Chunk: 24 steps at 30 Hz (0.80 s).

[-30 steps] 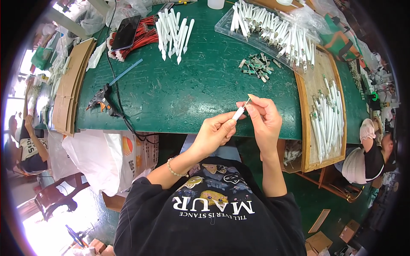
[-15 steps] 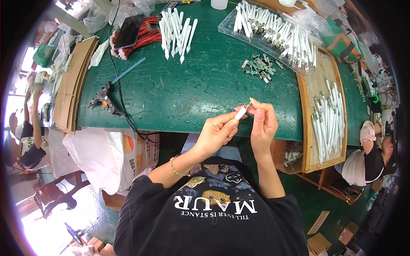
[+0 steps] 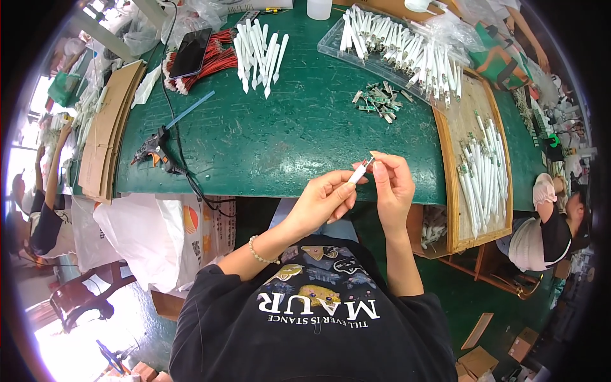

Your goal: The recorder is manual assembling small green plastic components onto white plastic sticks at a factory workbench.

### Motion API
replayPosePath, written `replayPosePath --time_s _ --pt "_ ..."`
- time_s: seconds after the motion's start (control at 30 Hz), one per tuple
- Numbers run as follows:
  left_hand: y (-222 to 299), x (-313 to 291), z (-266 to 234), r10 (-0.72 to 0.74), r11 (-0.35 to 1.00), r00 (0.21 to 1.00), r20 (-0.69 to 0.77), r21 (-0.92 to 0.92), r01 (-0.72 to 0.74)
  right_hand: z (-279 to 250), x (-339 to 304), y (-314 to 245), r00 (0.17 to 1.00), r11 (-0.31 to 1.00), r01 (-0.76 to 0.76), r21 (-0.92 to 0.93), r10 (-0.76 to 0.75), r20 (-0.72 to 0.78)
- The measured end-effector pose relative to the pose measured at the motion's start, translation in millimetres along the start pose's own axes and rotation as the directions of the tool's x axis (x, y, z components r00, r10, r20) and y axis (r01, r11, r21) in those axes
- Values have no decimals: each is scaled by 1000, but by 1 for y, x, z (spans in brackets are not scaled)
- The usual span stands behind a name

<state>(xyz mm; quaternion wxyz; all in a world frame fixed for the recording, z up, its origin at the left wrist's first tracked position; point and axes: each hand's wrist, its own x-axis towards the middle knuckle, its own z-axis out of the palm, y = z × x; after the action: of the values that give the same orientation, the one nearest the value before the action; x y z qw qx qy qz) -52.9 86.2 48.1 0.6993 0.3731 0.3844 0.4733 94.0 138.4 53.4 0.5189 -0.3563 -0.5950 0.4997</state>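
Black printed T-shirt [image 3: 312, 340], pale beaded bracelet [image 3: 256, 253]

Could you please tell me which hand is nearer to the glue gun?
The left: the left hand is to the right of the glue gun and closer to the person's body; the right hand is farther right, beyond the left one.

The tabletop [image 3: 254, 137] is dark green, scuffed and scratched, with a soft sheen toward its near edge. Past its left edge, bright white light comes in at a window [image 3: 19, 156], its outline washed out. Below the near left corner stands a dark brown wooden chair [image 3: 86, 302], beside a glossy floor [image 3: 145, 309] with a glaring white patch. Beneath the near right corner, reddish-brown wooden rails [image 3: 471, 272] cross above green floor.
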Motion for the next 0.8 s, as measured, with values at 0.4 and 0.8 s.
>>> replayPosePath --time_s 0.4,0.8 --pt "0 -2 9 44 999 999 12 -20 -44 8 -9 -6 979 980 -169 108 154 135" --pt "-24 6 10 295 940 948 -119 215 -265 13 -9 -1 994 969 -106 224 95 61"
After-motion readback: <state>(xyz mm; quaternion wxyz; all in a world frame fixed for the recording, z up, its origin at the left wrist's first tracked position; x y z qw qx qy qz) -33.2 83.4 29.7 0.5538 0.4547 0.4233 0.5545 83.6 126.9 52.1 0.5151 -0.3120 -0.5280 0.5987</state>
